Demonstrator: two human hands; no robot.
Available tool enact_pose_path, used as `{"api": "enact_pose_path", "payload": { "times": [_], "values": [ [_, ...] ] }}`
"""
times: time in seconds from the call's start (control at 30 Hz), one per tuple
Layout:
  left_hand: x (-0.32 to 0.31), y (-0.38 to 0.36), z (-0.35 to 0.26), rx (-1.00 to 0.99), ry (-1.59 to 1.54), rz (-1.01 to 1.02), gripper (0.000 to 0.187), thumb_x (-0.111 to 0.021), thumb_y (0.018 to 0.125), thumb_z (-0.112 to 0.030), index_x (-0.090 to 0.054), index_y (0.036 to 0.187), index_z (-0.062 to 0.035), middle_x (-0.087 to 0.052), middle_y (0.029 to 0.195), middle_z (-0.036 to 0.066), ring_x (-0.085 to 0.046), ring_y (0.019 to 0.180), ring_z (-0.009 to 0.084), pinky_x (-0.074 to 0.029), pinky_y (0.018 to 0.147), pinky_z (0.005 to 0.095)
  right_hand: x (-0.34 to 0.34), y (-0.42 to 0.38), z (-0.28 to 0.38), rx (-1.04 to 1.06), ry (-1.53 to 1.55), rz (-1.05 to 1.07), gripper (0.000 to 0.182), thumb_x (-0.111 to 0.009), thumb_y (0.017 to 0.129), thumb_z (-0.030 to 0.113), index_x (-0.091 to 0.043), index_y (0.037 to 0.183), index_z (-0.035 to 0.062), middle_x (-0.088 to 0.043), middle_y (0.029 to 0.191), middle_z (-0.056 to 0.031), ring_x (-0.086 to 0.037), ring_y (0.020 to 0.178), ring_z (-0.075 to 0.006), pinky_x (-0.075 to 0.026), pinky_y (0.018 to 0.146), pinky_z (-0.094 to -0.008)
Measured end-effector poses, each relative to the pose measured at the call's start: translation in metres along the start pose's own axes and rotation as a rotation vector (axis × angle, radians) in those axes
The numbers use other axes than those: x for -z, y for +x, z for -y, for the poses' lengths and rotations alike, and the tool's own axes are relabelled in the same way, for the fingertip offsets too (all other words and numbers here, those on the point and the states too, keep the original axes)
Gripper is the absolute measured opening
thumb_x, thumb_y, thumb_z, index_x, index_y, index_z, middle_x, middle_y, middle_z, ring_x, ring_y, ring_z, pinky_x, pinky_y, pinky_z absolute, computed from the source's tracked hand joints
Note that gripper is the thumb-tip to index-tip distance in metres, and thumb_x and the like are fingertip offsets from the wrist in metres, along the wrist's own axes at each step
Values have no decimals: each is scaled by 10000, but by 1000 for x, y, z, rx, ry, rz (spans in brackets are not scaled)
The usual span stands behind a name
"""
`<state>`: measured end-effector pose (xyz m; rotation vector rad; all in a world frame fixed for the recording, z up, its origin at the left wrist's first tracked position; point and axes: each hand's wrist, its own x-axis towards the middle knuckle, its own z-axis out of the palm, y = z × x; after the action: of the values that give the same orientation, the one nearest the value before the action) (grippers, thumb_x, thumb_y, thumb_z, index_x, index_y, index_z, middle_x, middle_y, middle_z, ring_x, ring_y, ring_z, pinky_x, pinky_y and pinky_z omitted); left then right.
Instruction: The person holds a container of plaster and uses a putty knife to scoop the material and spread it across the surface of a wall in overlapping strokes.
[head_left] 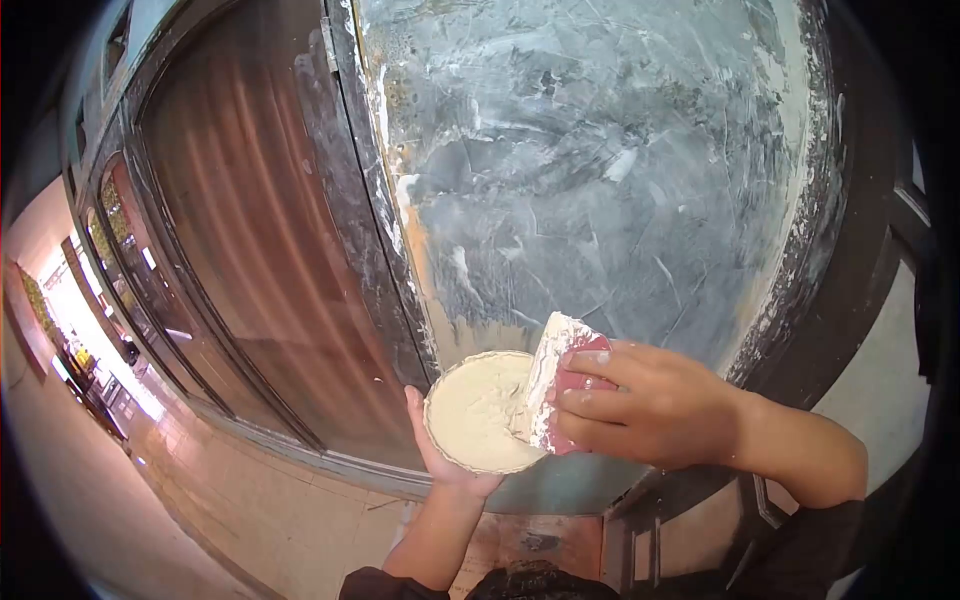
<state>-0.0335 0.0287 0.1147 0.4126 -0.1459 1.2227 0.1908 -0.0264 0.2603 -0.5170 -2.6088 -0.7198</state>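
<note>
The biggest thing before you is the wall panel (pixel 610 170), blue-grey and streaked with pale smears, its edges rough with whitish patches. To the left of it stands a dark-framed door, with folds of a reddish-brown curtain (pixel 240 210) showing in its large pane. Lower left, a tiled floor (pixel 265 510) runs back towards a bright opening; the things over there are small and washed out by glare, so you can't fairly name them. Your right hand (pixel 650 400) reaches in from the right, its fingers closed around the reddish part of the scraper. Your left hand (pixel 450 467) comes up from below and cups the round container, the thumb up along its left side; the fingers under it are mostly hidden. The round container (pixel 428 415) sits in that hand just in front of the panel's lower left part, its open top facing you and its rim crusted. Inside it lies the cream-coloured paste (pixel 475 402), smooth towards the left and stirred up towards the right. The scraper (pixel 587 385) is tilted at the right side of the container, its lower end at the paste, and its broad left-hand edge is thickly coated in white.
</note>
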Motion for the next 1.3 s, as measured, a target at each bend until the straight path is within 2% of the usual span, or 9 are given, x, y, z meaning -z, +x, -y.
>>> {"api": "enact_pose_path", "payload": {
  "times": [0.27, 0.33, 0.53, 0.77, 0.93, 1.03, 1.1, 1.23, 1.3],
  "values": [
    [1, -1, 22, 14, -46, 30, 911, -304, 999, -750, -496, 1472, 5, -534, 1491, 224, -555, 1319, 415, -431, 1133, 533, -2, -20, 1, -23, 75, -14, 247, -675, 846, 191, -702, 1079, 113, -681, 1130, -23, -648, 1146, -279, -543, 956, -402],
    [-2, 0, 27, -12, 60, -131, 919, -305, 994, -757, -501, 1467, 6, -541, 1482, 224, -563, 1312, 410, -436, 1130, 527, -2, -23, -1, -32, 60, -8, 228, -666, 845, 181, -696, 1061, 114, -677, 1118, -20, -646, 1147, -271, -549, 925, -398],
    [3, 4, 34, -16, 25, -59, 925, -309, 987, -770, -511, 1453, 4, -549, 1471, 217, -573, 1299, 396, -452, 1114, 522, 0, -25, -8, -26, 111, 43, 228, -650, 838, 171, -671, 1056, 108, -679, 1118, -24, -651, 1135, -262, -551, 875, -390],
    [1, 7, 32, -37, 61, -116, 923, -310, 981, -779, -533, 1430, -4, -583, 1433, 213, -600, 1265, 380, -468, 1100, 501, -13, -26, -14, -29, 74, -1, 234, -649, 833, 182, -680, 1049, 98, -694, 1137, -35, -662, 1098, -256, -557, 856, -374],
    [7, 12, 24, -19, 35, -53, 931, -306, 979, -784, -525, 1439, -5, -575, 1440, 215, -594, 1270, 384, -465, 1102, 501, -25, -20, -17, -116, -9, -90, 217, -671, 816, 194, -690, 1016, 111, -690, 974, 18, -669, 922, -185, -563, 658, -325],
    [10, 15, 16, -46, 95, -161, 944, -301, 971, -794, -498, 1469, -16, -539, 1477, 221, -567, 1296, 417, -456, 1100, 566, -30, -12, -20, -152, -47, -59, 193, -681, 810, 202, -682, 987, 126, -661, 861, 57, -636, 822, -153, -522, 565, -311],
    [16, 17, 7, -37, 160, -199, 970, -297, 956, -814, -466, 1499, -29, -501, 1512, 227, -531, 1326, 457, -441, 1079, 657, -35, -7, -23, -180, -61, -22, 179, -677, 813, 197, -680, 981, 134, -658, 837, 62, -630, 808, -157, -516, 559, -326],
    [26, 20, -16, -49, 141, -204, 1000, -292, 939, -836, -446, 1515, -33, -481, 1528, 230, -515, 1334, 482, -424, 1060, 718, -47, 13, -28, -256, -105, 69, 173, -667, 823, 178, -675, 992, 143, -660, 797, 60, -626, 790, -174, -509, 553, -377],
    [29, 20, -31, -46, 167, -166, 961, -294, 964, -803, -484, 1483, -16, -530, 1489, 195, -549, 1326, 382, -451, 1117, 530, -54, 23, -33, -275, -107, 74, 182, -664, 826, 175, -670, 1004, 140, -672, 814, 53, -637, 798, -184, -516, 562, -389]
  ]
}}
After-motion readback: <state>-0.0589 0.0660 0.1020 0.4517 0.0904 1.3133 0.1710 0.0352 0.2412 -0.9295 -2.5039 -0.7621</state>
